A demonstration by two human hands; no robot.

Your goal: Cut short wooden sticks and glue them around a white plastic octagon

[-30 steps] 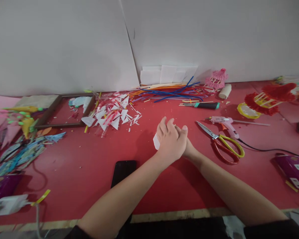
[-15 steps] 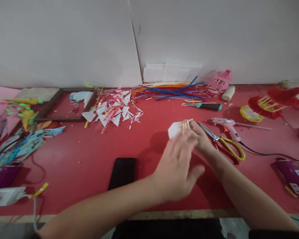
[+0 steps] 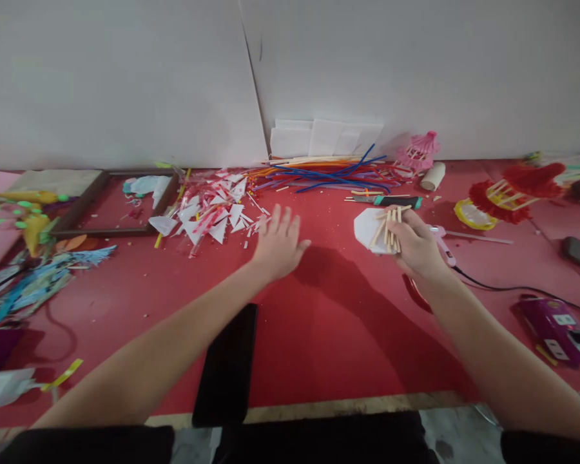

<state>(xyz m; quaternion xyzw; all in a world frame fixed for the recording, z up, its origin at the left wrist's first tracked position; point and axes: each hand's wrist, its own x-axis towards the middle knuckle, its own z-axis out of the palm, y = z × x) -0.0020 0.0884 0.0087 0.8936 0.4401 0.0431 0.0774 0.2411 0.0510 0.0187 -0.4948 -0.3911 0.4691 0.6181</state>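
Note:
My right hand (image 3: pixel 418 248) is closed on a white paper piece (image 3: pixel 367 230) with several thin wooden sticks (image 3: pixel 389 229) fanned across it, held just above the red table (image 3: pixel 319 322) at the right of centre. My left hand (image 3: pixel 278 243) is open, fingers stretched and blurred, hovering near the heap of white and pink paper scraps (image 3: pixel 212 209). The pink glue gun (image 3: pixel 442 241) lies just behind my right hand.
A black phone (image 3: pixel 227 364) lies under my left forearm. Coloured pipe cleaners (image 3: pixel 328 175), a green-handled knife (image 3: pixel 391 202), a wooden frame (image 3: pixel 111 200), a red and yellow lantern (image 3: pixel 512 190), a purple box (image 3: pixel 555 325) and blue paper craft (image 3: pixel 33 280) lie about.
The hands have parted. My left hand swung left toward the paper scraps with fingers open. My right hand moved right and back with the white paper and sticks.

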